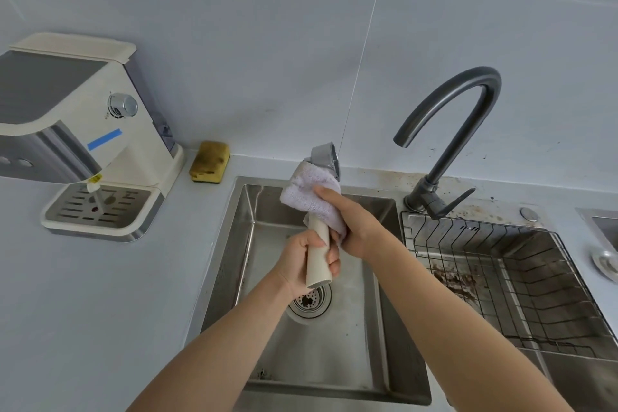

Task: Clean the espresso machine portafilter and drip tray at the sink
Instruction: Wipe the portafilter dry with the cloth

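Note:
Above the steel sink [394, 338] I hold the portafilter [319, 254] upright, its cream handle down and its metal head up. My left hand [301, 264] grips the handle near its lower end. My right hand [344, 214] grips a pale lilac cloth [307, 191] wrapped round the portafilter's neck, just below the metal head. The drip tray [100, 214] sits in the base of the cream espresso machine [110, 130] on the counter at the left. Its slotted metal grate is in place.
A dark gooseneck faucet [458, 117] stands behind the sink at the right, with no water running. A yellow sponge [209, 162] lies on the counter by the wall. A wire rack [501, 278] fills the stained right basin. The drain strainer [311, 303] is below my hands.

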A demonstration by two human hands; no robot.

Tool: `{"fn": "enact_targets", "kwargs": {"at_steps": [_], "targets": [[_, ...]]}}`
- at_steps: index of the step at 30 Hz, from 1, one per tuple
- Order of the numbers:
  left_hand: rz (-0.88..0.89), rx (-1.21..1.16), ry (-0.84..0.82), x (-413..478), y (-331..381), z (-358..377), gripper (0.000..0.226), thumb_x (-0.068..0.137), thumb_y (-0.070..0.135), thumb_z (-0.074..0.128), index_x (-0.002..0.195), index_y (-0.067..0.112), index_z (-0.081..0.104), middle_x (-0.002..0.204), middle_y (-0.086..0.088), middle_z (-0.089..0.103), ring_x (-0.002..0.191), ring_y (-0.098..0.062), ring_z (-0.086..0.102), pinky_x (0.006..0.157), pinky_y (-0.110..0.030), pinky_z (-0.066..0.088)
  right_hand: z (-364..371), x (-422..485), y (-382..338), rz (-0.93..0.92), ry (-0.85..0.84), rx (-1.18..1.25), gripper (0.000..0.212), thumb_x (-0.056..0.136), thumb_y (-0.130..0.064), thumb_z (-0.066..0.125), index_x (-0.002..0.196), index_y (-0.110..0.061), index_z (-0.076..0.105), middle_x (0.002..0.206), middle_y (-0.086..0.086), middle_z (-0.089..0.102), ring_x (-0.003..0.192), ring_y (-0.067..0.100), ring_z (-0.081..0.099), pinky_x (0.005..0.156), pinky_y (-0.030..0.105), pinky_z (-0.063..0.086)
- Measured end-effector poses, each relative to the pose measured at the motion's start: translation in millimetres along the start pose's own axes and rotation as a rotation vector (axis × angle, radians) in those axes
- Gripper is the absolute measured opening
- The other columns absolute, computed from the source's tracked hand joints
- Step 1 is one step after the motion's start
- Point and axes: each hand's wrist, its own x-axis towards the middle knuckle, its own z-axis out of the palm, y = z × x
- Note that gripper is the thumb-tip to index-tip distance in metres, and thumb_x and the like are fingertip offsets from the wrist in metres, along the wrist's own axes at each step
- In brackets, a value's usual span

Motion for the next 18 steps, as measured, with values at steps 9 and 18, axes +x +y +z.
{"fn": "enact_targets", "kwargs": {"at_steps": [9,18], "targets": [[-0.08,-0.143,-0.403,5.4,-0.8,-8.6,0.024,0.071,0.023,0.06,0.089,0.007,0.064,0.062,-0.003,0.065,0.057,-0.015,0.063,0.059,-0.022,0.051,-6.9,5.1,-7.7,-0.021,-0.25,0.275,0.042,0.058,-0.027,0.073,0.091,-0.004,0.059,0.072,0.008,0.066,0.067,0.017,0.063,0.068,0.027,0.053],[0.017,0.079,0.113,-6.8,1.4,-11.3,0.046,0.062,0.033,0.07,0.097,0.007,0.058,0.072,-0.008,0.068,0.064,-0.02,0.066,0.062,-0.031,0.053,-12.5,13.2,-16.0,-0.151,0.023,0.171,0.006,0.08,-0.018,0.06,0.078,-0.014,0.057,0.053,-0.002,0.058,0.055,0.013,0.051,0.057,0.025,0.04]]}}
